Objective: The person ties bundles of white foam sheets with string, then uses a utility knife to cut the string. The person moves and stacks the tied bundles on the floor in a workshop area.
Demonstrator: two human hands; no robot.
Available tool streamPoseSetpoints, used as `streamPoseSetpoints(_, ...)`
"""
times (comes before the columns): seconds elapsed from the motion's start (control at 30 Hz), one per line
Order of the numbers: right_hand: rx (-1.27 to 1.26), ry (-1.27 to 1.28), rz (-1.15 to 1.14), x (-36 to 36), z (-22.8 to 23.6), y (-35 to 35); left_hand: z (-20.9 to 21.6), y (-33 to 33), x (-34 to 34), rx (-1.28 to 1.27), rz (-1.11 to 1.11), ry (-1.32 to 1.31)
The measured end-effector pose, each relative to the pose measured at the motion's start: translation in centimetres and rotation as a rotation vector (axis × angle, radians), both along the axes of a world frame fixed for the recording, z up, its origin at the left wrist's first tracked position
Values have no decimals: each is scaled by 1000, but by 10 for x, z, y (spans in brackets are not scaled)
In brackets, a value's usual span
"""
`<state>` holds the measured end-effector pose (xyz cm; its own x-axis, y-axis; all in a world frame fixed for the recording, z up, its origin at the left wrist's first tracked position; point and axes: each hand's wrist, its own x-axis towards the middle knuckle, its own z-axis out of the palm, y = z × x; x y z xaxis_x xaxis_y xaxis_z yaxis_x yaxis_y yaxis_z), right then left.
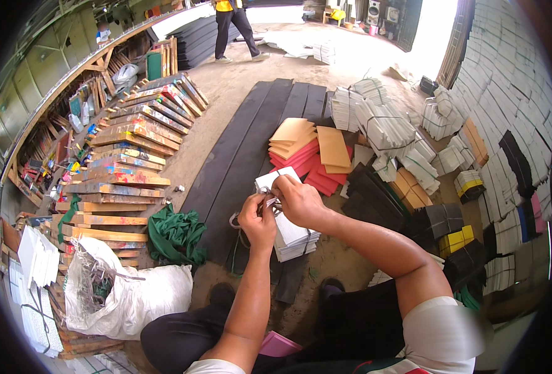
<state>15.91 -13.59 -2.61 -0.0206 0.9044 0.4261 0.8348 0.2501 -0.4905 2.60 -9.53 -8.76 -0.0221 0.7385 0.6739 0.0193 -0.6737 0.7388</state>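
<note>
A stack of white rectangular sheets (296, 237) lies in front of me on dark boards. Above the stack my left hand (258, 221) is closed, thumb and fingers pinching a thin greyish strip (234, 219) whose loop hangs out on its left side. My right hand (302, 204) is closed too, its fingertips meeting those of the left on the same strip. The fingers partly hide where the strip crosses the stack. Just beyond the hands lie red sheets (322, 181) and tan sheets (334, 149) in loose piles.
Long black boards (232, 137) run away from me. On the left stand paint-stained wooden pieces (132, 134), a green cloth (175, 234) and a white sack (163, 293). Tied white bundles (385, 124) are heaped at right. A person (233, 28) walks in the background.
</note>
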Motion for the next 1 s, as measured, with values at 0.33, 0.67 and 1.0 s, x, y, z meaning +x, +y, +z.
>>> streamPoseSetpoints(0.33,84,191,-22,-5,-17,6,-4,-11,12,-416,-165,-376)
streamPoseSetpoints(0.67,222,280,92,-1,-9,7,-8,-6,16,-471,-146,-439)
streamPoseSetpoints(1.0,-258,940,-75,-3,-27,20,-15,-9,22,-556,-263,-649)
